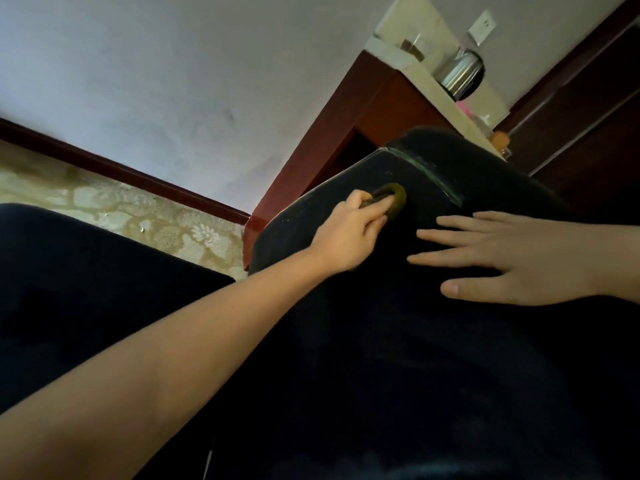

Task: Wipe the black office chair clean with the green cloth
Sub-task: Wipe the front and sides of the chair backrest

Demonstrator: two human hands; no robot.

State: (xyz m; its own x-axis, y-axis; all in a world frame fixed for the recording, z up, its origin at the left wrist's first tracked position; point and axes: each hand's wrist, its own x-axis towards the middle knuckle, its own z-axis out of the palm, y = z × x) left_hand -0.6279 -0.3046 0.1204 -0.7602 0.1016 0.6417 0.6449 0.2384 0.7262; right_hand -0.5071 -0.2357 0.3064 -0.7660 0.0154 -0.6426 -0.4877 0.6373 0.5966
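Observation:
The black office chair [433, 188] fills the middle and lower right of the head view, its padded surface running up to a rounded top edge. My left hand [349, 233] grips the bunched green cloth [393, 199] and holds it against the chair near that edge; only a small fold of cloth shows past the fingers. My right hand [505, 258] lies flat on the chair with its fingers straight and spread, a little to the right of the cloth and apart from it.
A red-brown wooden cabinet [332, 147] with a pale top stands behind the chair, carrying a steel kettle [462, 76] and small items. A dark wooden door [588, 109] is at the right. Patterned floor [145, 216] and a white wall with a dark skirting lie to the left.

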